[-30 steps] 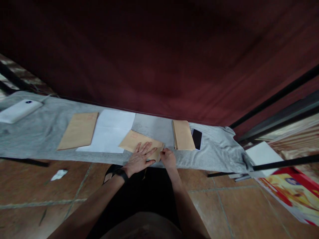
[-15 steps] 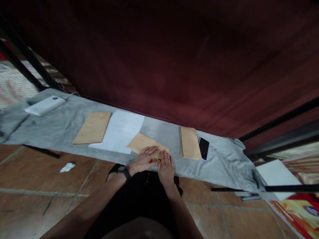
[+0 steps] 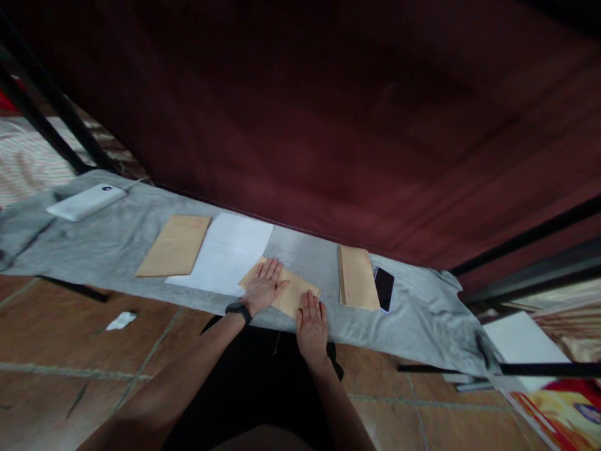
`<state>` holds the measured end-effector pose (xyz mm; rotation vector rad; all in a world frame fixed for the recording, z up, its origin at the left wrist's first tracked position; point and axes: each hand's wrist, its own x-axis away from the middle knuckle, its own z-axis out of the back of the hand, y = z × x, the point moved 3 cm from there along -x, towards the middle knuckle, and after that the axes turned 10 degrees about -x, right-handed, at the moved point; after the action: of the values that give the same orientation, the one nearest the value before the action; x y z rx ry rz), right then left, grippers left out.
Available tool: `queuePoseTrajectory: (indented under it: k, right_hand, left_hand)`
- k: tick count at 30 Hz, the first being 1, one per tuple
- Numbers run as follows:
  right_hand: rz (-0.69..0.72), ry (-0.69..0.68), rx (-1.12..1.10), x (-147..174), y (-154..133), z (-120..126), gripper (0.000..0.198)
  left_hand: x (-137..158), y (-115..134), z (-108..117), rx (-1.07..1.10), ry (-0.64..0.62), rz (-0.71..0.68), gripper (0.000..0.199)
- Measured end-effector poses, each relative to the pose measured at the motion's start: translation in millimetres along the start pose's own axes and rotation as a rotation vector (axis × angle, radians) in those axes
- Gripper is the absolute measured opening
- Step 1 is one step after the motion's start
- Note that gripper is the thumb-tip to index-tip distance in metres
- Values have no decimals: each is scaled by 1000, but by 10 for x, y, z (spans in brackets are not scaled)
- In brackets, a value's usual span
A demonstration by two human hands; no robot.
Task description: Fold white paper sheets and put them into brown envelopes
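Observation:
A tan paper envelope (image 3: 292,290) lies at an angle near the front edge of the cloth-covered bench. My left hand (image 3: 265,287), with a dark watch on its wrist, rests flat on the envelope's left part, fingers stretched out. On its right end lies my right hand (image 3: 312,322), fingers flat and close together. Part of the envelope is hidden under both hands. Left of it are white paper sheets (image 3: 230,247), and the envelope's left corner reaches to their edge. Farther left is another tan envelope (image 3: 176,245), partly over the paper.
A stack of tan envelopes (image 3: 357,277) lies on the right, beside a dark-screened phone (image 3: 384,288). A white device (image 3: 87,202) sits at the far left of the grey cloth (image 3: 413,319). A dark red curtain (image 3: 300,125) hangs behind. Black metal bars (image 3: 530,235) stand at both ends.
My left hand has slid left along the envelope, away from my right hand, baring the envelope's middle. My right hand stays on the right end. The view has shifted slightly.

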<state>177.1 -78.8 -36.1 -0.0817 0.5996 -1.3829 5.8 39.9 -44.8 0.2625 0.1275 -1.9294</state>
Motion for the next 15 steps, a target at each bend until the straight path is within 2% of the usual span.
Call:
queuePoseTrajectory:
  k: [11,15]
  right_hand:
    - [-27,7,-28,15,42,-33,48]
    - [-156,92,-76,-74,196,-35,53]
  left_hand:
    - [158,558,51,69,-18,-148,58]
    - [295,750,85,77,-23,-229,57]
